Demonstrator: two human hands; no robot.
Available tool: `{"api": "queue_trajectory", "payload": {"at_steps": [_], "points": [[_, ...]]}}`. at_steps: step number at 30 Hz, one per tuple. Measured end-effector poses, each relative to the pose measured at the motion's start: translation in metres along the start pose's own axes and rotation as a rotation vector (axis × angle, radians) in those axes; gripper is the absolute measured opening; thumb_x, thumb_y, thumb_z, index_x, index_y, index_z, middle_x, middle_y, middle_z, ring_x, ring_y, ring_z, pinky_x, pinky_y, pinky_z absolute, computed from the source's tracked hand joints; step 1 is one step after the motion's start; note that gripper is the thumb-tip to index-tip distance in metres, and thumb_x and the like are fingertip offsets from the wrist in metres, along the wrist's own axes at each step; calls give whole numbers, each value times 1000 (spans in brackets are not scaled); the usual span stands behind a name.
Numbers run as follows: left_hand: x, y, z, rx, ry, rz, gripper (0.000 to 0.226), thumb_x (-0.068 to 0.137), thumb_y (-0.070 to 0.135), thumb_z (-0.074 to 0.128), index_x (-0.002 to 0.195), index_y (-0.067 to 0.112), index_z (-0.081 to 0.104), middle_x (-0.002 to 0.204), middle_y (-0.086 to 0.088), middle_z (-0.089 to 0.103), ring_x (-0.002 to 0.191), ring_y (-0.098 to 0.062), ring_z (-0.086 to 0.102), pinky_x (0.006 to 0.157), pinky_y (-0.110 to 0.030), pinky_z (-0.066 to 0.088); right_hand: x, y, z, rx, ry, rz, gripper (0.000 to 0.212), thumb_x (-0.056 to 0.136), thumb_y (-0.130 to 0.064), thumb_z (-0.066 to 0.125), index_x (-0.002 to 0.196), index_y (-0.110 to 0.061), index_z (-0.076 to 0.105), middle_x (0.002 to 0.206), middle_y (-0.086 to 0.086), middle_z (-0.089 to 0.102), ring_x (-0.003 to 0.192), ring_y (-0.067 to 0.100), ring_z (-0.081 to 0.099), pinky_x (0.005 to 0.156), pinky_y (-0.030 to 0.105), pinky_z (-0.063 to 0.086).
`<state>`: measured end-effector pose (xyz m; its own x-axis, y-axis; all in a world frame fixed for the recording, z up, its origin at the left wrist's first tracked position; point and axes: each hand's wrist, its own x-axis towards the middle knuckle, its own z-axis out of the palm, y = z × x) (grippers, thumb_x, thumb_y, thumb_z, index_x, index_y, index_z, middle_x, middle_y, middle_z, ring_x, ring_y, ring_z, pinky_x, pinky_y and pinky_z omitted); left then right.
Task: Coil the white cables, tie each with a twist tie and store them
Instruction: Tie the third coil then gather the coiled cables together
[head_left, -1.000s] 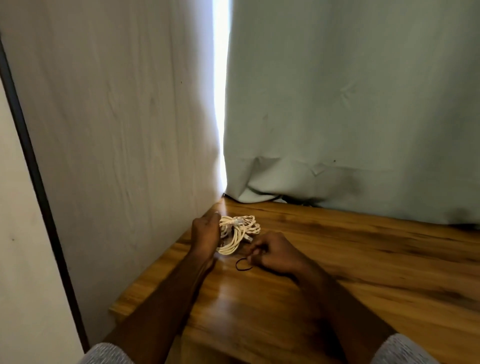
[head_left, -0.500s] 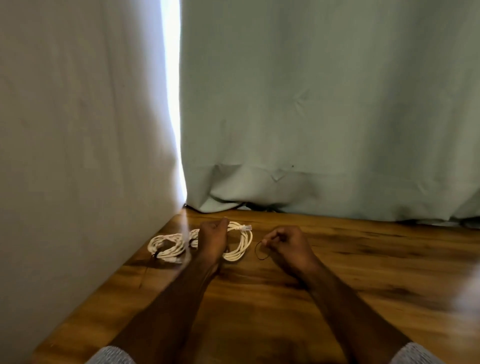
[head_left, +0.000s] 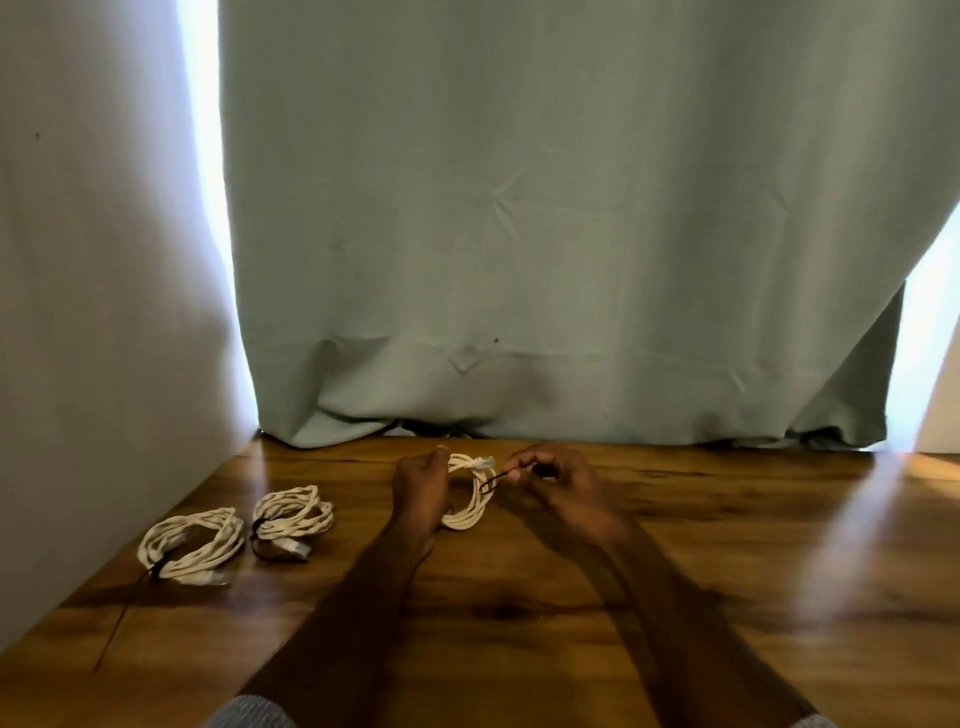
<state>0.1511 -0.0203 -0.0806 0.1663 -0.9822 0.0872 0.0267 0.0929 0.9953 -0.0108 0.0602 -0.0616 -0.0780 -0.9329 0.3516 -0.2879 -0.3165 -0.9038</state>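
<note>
- left hand (head_left: 420, 488) grips the coiled white cable (head_left: 470, 499) upright on the desk (head_left: 727, 545) so the loops don't spring apart
- right hand (head_left: 556, 483) pinches what looks like the black twist tie (head_left: 493, 482), ready to wrap
- two tied coils (head_left: 244, 530) sit left, curtain (head_left: 545, 234) behind; nothing blocking

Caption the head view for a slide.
Left hand holds a coiled cable; right hand brings a twist tie.
</note>
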Motion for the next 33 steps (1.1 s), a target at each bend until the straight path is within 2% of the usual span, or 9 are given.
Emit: {"api": "queue_trajectory", "payload": {"at_steps": [2, 5, 9, 13, 15, 17, 22, 27, 33], "points": [[0, 0, 4, 3, -34, 12, 34, 96, 25, 57, 69, 6, 65, 69, -14, 63, 61, -26, 58, 48, -26, 43, -2, 1, 8, -82, -88, -70, 13, 90, -5, 71, 89, -17, 77, 99, -1, 62, 90, 0, 59, 73, 7, 44], [-5, 0, 8, 26, -71, 46, 36, 95, 24, 58, 62, 10, 63, 65, -9, 63, 63, -24, 58, 61, -32, 42, 2, 10, 14, -265, -131, -170, 16, 88, -15, 75, 88, -30, 79, 104, -4, 49, 106, 12, 50, 88, 21, 44], [-10, 0, 10, 58, -112, 84, 40, 94, 27, 57, 58, 11, 60, 61, -9, 61, 62, -24, 57, 61, -34, 41, 6, 15, 12, -414, -114, -241, 17, 91, -25, 72, 91, -41, 75, 115, -6, 43, 119, 16, 41, 92, 22, 38], [-17, 4, 15, 64, -126, 106, 41, 95, 28, 57, 57, 13, 60, 61, -8, 61, 60, -23, 56, 59, -35, 41, 9, 20, 6, -566, 22, -394, 15, 91, -28, 70, 95, -42, 75, 111, -16, 40, 112, 9, 42, 87, 32, 42], [-18, 5, 16, 58, -122, 102, 36, 96, 28, 57, 65, 12, 68, 68, -9, 67, 62, -25, 60, 60, -34, 44, 10, 20, 3, -584, 117, -465, 12, 91, -37, 65, 95, -38, 76, 110, -15, 40, 107, 9, 43, 84, 34, 44], [-17, 4, 15, 61, -119, 106, 33, 96, 29, 57, 71, 12, 71, 70, -8, 69, 64, -25, 62, 61, -35, 48, 11, 17, 1, -577, 188, -508, 25, 90, -44, 57, 95, -30, 77, 110, -12, 44, 104, 10, 46, 81, 32, 45], [-17, 2, 16, 66, -105, 127, 31, 96, 29, 59, 73, 13, 74, 72, -8, 72, 72, -29, 69, 66, -43, 56, 9, 16, 2, -782, 151, -549, 18, 93, -29, 58, 99, -27, 75, 108, -4, 63, 101, 20, 58, 81, 43, 44], [-17, 4, 15, 72, -30, 166, 34, 97, 32, 59, 67, 19, 69, 69, -4, 69, 67, -23, 65, 65, -42, 55, 8, 13, 1, -952, 196, -613, 31, 93, -26, 44, 102, -24, 74, 102, -3, 71, 96, 23, 62, 79, 38, 41], [-15, 3, 15, 34, -76, 65, 36, 94, 35, 61, 73, 10, 74, 75, -14, 73, 75, -33, 70, 67, -47, 57, 4, 11, 5, -949, 138, -675, 32, 92, -25, 44, 103, -20, 74, 103, 0, 70, 97, 19, 57, 79, 31, 34]]}}
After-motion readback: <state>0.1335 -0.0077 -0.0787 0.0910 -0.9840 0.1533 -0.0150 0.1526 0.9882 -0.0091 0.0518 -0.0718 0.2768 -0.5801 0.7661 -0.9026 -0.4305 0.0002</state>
